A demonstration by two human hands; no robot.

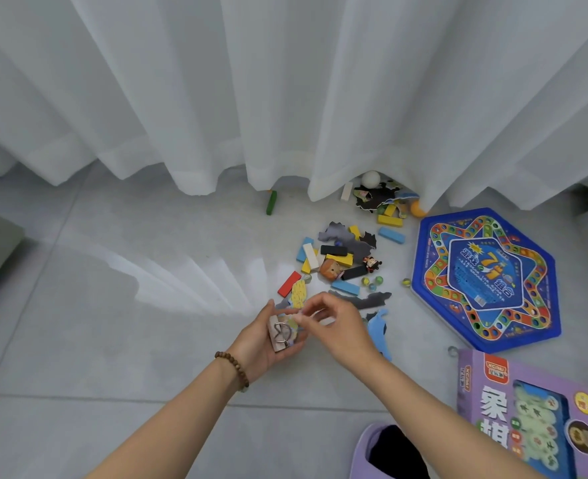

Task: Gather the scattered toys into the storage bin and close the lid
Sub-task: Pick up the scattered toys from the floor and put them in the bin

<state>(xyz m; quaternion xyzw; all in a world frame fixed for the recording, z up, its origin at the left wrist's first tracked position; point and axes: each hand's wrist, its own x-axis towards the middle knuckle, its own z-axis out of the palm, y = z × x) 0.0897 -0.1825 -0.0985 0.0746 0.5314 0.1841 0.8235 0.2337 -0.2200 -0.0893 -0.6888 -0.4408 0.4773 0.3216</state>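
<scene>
Gathering underway: the left hand [261, 352] cups a block [274, 337] and ring [283, 331], the right hand [341, 326] pinches a piece [294, 323] onto them; next needs the bin, which isn't in view.

brown wooden bead bracelet [234, 368], left wrist

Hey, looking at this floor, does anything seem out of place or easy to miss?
Yes. A white ball and an orange ball sit half under the curtain hem, easy to overlook. A green block lies alone, apart from the main toy pile. Loose marbles dot the tile nearby.
</scene>
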